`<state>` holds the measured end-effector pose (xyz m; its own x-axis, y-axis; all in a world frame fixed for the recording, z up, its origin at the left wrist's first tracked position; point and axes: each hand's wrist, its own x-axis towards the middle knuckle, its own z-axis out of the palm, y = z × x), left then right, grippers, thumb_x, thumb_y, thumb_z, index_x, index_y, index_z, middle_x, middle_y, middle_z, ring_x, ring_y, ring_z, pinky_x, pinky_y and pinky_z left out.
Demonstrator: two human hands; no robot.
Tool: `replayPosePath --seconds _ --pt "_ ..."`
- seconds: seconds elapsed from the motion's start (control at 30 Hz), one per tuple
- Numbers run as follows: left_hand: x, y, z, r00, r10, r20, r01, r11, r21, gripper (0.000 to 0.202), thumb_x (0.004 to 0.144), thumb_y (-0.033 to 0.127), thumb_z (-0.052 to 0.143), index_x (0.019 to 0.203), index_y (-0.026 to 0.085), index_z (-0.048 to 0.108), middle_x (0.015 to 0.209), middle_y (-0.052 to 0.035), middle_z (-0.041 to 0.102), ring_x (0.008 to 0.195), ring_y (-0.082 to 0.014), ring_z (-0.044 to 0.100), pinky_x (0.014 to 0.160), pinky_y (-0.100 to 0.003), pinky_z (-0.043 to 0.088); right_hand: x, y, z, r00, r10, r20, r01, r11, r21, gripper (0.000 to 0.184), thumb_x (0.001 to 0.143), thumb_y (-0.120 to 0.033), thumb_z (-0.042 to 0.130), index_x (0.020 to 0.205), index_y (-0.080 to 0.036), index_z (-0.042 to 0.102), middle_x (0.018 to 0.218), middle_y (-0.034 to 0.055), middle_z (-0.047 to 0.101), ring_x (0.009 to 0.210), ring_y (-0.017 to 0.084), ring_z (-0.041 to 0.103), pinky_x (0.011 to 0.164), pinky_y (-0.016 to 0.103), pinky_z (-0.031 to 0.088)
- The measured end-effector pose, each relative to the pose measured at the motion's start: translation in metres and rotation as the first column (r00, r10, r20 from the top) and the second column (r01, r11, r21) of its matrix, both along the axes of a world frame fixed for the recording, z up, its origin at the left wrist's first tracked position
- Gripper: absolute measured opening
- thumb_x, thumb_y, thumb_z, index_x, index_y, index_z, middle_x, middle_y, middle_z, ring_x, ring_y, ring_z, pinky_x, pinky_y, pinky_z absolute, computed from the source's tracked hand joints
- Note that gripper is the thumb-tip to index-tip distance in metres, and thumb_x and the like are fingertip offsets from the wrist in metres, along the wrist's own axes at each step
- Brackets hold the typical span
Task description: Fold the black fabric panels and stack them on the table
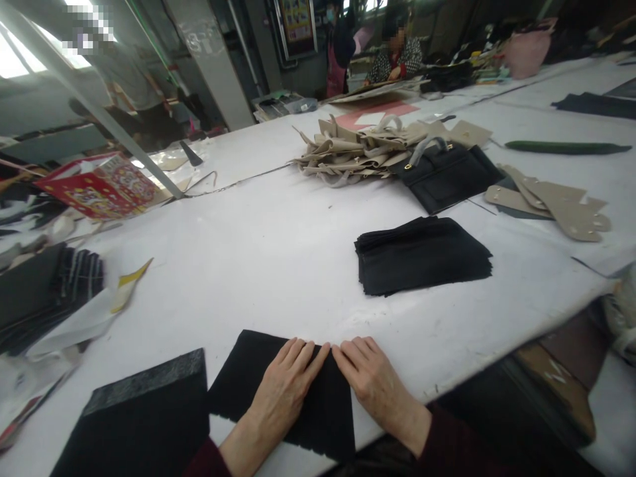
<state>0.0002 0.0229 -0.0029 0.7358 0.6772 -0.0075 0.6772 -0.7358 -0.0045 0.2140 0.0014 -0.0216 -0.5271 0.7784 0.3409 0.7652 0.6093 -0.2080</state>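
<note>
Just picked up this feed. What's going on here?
A person's left hand rests across a black sheet on the white table; the right hand is at its far right corner, the hands almost meeting. A second black sheet lies to the left. Beyond are a stack of black pieces, then a black bag and a beige pile.

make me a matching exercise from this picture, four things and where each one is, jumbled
Things
1. flat black fabric-like sheet
2. stack of black fabric-like pieces
3. long thin green cucumber-like object
4. red patterned bag

Places
A. beside the foot of a pale slanted pole
B. touched by the left hand and right hand
C. beyond the beige cut pieces
D. just nearer the camera than a black bag with a grey handle

Pairs: 1-B, 2-D, 3-C, 4-A
</note>
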Motion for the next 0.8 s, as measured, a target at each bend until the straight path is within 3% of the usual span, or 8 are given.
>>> replayPosePath --seconds 0.37,0.63,0.8 --pt "0.0002 0.0003 -0.002 1.0 -0.007 0.02 0.008 1.0 -0.012 0.063 0.087 0.005 0.042 0.148 0.021 0.034 0.132 -0.0064 0.053 0.121 -0.0213 0.048 0.112 -0.038 0.031 0.001 -0.0088 -0.0018 0.995 -0.099 0.01 0.098 0.993 0.06 0.035 0.096 -0.01 0.039 0.126 -0.01 0.057 0.086 0.0077 0.056 0.082 0.023 0.047 0.085 0.046 0.037" --pt "0.001 0.0009 -0.0022 1.0 0.01 -0.021 -0.011 1.0 -0.02 0.07 0.086 0.004 0.043 0.15 0.029 0.031 0.136 -0.0033 0.051 0.123 -0.0221 0.047 0.113 -0.039 0.031 0.001 -0.0093 -0.0039 0.994 -0.111 0.007 0.111 0.994 0.003 0.037 0.095 -0.01 0.04 0.129 -0.01 0.055 0.089 0.008 0.055 0.085 0.023 0.046 0.087 0.046 0.036" --pt "0.0017 0.0001 -0.0007 0.999 0.0 -0.046 -0.001 1.0 -0.022 0.07 0.087 0.005 0.042 0.151 0.028 0.028 0.135 -0.0044 0.051 0.124 -0.023 0.047 0.113 -0.039 0.029 0.0039 -0.0104 -0.0037 0.992 -0.123 -0.012 0.123 0.992 -0.028 0.035 0.095 -0.011 0.04 0.126 -0.013 0.057 0.088 0.0075 0.055 0.083 0.023 0.045 0.085 0.045 0.036"
